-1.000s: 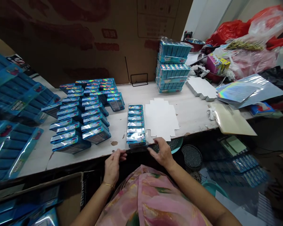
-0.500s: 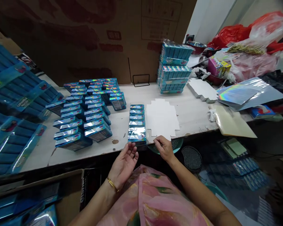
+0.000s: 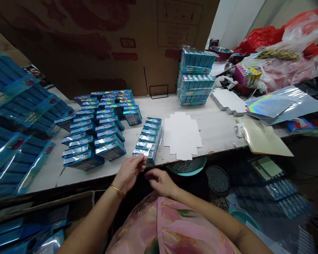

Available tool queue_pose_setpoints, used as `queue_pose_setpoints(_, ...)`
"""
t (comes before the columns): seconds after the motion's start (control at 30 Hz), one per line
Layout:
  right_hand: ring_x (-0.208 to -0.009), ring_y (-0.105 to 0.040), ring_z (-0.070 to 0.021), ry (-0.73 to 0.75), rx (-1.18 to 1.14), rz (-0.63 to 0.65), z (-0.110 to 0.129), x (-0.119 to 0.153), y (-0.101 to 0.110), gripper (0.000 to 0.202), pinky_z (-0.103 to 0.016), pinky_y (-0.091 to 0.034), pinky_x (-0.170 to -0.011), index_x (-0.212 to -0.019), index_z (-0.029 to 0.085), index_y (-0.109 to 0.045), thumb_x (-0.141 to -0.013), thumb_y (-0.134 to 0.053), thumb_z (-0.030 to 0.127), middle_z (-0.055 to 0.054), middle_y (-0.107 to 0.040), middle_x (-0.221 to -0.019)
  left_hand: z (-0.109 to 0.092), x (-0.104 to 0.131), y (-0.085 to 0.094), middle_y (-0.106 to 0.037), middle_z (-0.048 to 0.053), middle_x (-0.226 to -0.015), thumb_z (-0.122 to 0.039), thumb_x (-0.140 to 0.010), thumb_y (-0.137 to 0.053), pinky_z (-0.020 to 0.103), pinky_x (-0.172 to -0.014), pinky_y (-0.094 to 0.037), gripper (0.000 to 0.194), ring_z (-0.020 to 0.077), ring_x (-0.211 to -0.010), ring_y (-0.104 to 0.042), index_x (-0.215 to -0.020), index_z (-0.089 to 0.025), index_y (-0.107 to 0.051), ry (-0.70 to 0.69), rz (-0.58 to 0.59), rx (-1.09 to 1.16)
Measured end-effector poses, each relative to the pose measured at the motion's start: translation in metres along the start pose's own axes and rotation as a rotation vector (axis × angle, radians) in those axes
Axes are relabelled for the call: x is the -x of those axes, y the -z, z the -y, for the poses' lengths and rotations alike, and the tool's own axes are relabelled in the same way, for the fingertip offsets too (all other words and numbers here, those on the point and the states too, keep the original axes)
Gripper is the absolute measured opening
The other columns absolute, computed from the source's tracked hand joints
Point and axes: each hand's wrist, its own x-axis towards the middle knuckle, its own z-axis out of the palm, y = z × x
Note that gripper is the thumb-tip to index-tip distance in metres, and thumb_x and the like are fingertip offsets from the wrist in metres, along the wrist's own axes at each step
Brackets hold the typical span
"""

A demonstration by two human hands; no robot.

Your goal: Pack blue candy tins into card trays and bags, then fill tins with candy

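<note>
Just below the middle of the frame, the left hand [image 3: 128, 173] has its fingers half curled at the near end of a slanted row of blue boxes [image 3: 147, 139]; can't really tell if it's pinching anything. Right hand [image 3: 163, 182] is right beside it, loosely open. Row's on the table [image 3: 214, 130], dead center, with flat white card [image 3: 182, 135] just to its right.

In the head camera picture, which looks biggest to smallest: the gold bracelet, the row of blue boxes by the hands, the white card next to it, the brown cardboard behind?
1. Brown cardboard
2. White card
3. Blue box row
4. Gold bracelet
</note>
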Motion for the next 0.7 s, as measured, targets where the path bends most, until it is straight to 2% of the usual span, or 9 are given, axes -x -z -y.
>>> queue_pose_setpoints(0.07, -0.074, -0.06, -0.0116, 0.038, -0.067, 0.094, 0.01, -0.005, 0.001, 0.027, -0.024, -0.048, -0.068, -0.084, 0.02, -0.062, -0.067, -0.044, 0.009, 0.0, -0.064, -0.082, -0.01, 0.0, 0.018, -0.059, 0.002, -0.058, -0.024, -0.059, -0.069, 0.016, -0.048, -0.039, 0.017, 0.0064, -0.051, -0.051, -0.06, -0.01, -0.06, -0.022, -0.031, -0.048)
queue_pose_setpoints(0.1, -0.071, -0.06, -0.0115, 0.021, -0.101, 0.063, 0.013, -0.01, 0.008, 0.024, -0.024, -0.048, -0.066, -0.082, 0.02, -0.062, -0.069, -0.044, 0.011, 0.0, -0.065, -0.079, -0.013, 0.002, 0.024, -0.061, 0.003, -0.062, -0.024, -0.06, -0.069, 0.018, -0.053, -0.042, 0.017, 0.0081, -0.056, -0.054, -0.061, -0.01, -0.06, -0.025, -0.045, -0.031)
queue_pose_setpoints(0.2, -0.059, -0.058, -0.0116, -0.061, -0.155, -0.246, 0.016, -0.036, 0.052, 0.018, -0.025, -0.048, -0.058, -0.078, 0.017, -0.061, -0.075, -0.043, 0.019, -0.002, -0.063, -0.069, -0.01, 0.011, 0.033, -0.066, 0.008, -0.078, -0.025, -0.069, -0.061, 0.027, -0.07, -0.047, 0.013, 0.0154, -0.075, -0.06, -0.067, -0.012, -0.059, 0.011, -0.009, 0.125)
queue_pose_setpoints(0.27, -0.067, -0.058, -0.0142, -0.027, -0.071, -0.442, 0.014, -0.063, 0.089, 0.017, -0.028, -0.048, -0.062, -0.081, 0.017, -0.06, -0.075, -0.046, 0.023, -0.004, -0.063, -0.074, 0.0, 0.018, 0.031, -0.066, 0.009, -0.079, -0.026, -0.075, -0.054, 0.031, -0.074, -0.046, 0.013, 0.0162, -0.077, -0.061, -0.07, -0.014, -0.057, 0.052, 0.022, 0.237)
queue_pose_setpoints(0.33, -0.078, -0.057, -0.0168, 0.011, 0.041, -0.518, 0.01, -0.094, 0.118, 0.017, -0.032, -0.046, -0.069, -0.084, 0.018, -0.06, -0.075, -0.048, 0.027, -0.006, -0.063, -0.085, 0.013, 0.022, 0.026, -0.065, 0.006, -0.073, -0.026, -0.078, -0.049, 0.028, -0.072, -0.047, 0.015, 0.0134, -0.072, -0.06, -0.071, -0.015, -0.056, 0.096, -0.016, 0.326)
queue_pose_setpoints(0.4, -0.088, -0.055, -0.0182, 0.0, 0.1, -0.496, 0.004, -0.127, 0.136, 0.016, -0.034, -0.044, -0.075, -0.087, 0.021, -0.059, -0.075, -0.051, 0.029, -0.007, -0.061, -0.096, 0.023, 0.025, 0.023, -0.064, 0.005, -0.073, -0.029, -0.079, -0.049, 0.025, -0.067, -0.046, 0.016, 0.0111, -0.069, -0.059, -0.074, -0.016, -0.056, 0.104, -0.081, 0.369)
queue_pose_setpoints(0.5, -0.09, -0.054, -0.0184, -0.079, 0.12, -0.4, -0.005, -0.173, 0.142, 0.016, -0.035, -0.042, -0.078, -0.086, 0.022, -0.059, -0.073, -0.055, 0.031, -0.006, -0.06, -0.097, 0.028, 0.024, 0.022, -0.062, 0.002, -0.077, -0.035, -0.074, -0.055, 0.02, -0.061, -0.044, 0.023, 0.0083, -0.067, -0.057, -0.087, -0.017, -0.058, 0.018, -0.175, 0.345)
queue_pose_setpoints(0.6, -0.073, -0.054, -0.0155, -0.234, 0.096, -0.259, -0.007, -0.205, 0.138, 0.014, -0.032, -0.042, -0.069, -0.073, 0.019, -0.059, -0.073, -0.057, 0.033, -0.004, -0.063, -0.074, 0.024, 0.02, 0.022, -0.062, 0.001, -0.077, -0.032, -0.066, -0.064, 0.017, -0.058, -0.042, 0.029, 0.0062, -0.065, -0.055, -0.089, -0.016, -0.061, -0.017, -0.255, 0.299)
queue_pose_setpoints(0.7, -0.054, -0.048, -0.0107, -0.347, 0.076, -0.13, -0.003, -0.221, 0.136, 0.021, -0.027, -0.039, -0.058, -0.061, 0.014, -0.057, -0.07, -0.059, 0.033, 0.0, -0.055, -0.051, 0.017, 0.014, 0.023, -0.064, 0.002, -0.077, -0.029, -0.059, -0.07, 0.016, -0.054, -0.039, 0.03, 0.0062, -0.063, -0.055, -0.084, -0.015, -0.063, -0.004, -0.295, 0.248)
